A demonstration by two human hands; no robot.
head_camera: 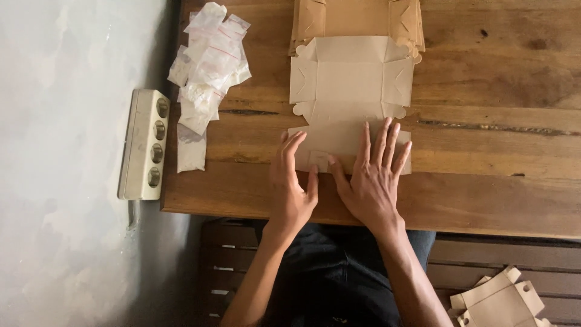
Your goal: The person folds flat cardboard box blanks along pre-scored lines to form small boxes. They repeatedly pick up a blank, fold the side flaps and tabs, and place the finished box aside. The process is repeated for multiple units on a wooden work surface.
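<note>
Both hands flat, fingers spread, on the near flap of an unfolded cardboard box blank [350, 91] at the wooden table [484, 181] edge: left hand [292, 181] beside right hand [372, 175], gripping nothing.

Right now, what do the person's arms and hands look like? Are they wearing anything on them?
Both arms are bare, with no sleeves in view. The left hand and the right hand wear no gloves, and no rings, watch or bracelets show. The fingers are long and slim, with short nails. Below the arms, dark clothing shows.
</note>
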